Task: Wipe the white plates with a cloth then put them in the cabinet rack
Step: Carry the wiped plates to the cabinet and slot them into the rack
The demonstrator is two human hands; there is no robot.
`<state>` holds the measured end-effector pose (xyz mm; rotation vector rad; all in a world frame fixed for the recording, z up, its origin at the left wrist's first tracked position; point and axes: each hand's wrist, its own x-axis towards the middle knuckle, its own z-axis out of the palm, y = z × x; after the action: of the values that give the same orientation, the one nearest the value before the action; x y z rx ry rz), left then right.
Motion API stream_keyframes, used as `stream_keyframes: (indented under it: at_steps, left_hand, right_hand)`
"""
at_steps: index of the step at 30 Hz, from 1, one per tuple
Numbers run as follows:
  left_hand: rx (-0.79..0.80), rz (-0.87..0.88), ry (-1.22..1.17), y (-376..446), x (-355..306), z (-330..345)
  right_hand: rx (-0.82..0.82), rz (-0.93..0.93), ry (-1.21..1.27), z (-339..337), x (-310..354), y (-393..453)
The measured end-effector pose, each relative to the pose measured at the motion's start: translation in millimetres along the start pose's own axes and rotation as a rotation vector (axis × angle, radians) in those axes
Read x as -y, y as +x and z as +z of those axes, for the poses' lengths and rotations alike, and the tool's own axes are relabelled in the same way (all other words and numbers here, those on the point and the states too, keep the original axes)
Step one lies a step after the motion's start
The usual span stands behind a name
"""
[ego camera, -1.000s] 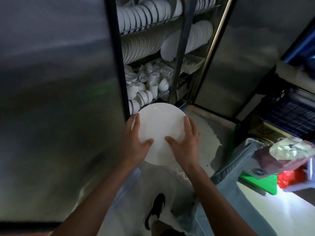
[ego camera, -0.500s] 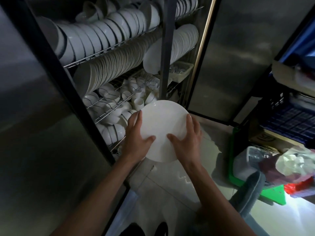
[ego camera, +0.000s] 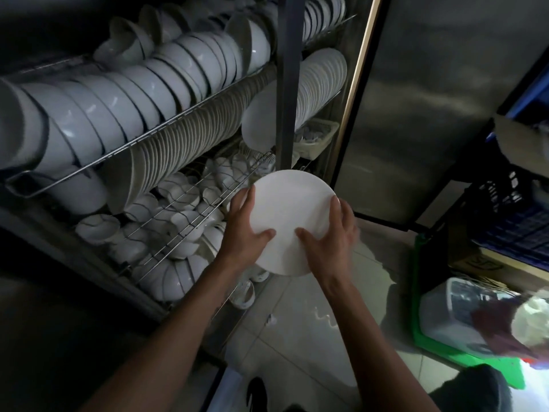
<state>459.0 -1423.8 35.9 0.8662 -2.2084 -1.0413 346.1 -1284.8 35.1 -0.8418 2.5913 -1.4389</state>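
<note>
Item: round white ceramic plate (ego camera: 292,215), gripped at its rims by your left hand (ego camera: 242,236) and right hand (ego camera: 332,242) before the steel wire cabinet rack (ego camera: 166,129); no cloth visible, racking apparently remains.

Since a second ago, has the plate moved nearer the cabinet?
Yes. The white plate went up and in toward the dark cabinet post.

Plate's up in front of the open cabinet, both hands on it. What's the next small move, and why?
Probably lift the round white plate up and forward toward the row of upright white plates on the middle wire rack. The left hand and right hand grip its opposite edges, it sits below that row, and no cloth shows in either hand.
</note>
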Motion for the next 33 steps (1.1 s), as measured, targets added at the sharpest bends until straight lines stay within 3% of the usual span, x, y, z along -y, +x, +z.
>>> stream_keyframes:
  at_steps: [17,25,33]
  left_hand:
    - [-0.117,-0.15,-0.011,140.6,42.4,-16.4]
    - [-0.264,-0.345,-0.014,178.8,79.7,-36.6]
    - [-0.288,-0.361,0.011,213.4,122.2,-58.0]
  right_hand:
    - [0.152,-0.102,0.02,84.4,33.3,144.5]
    - [0.307,-0.123,0.154,139.6,49.6,190.6]
    - [0.367,-0.061,0.164,194.6,65.8,217.6]
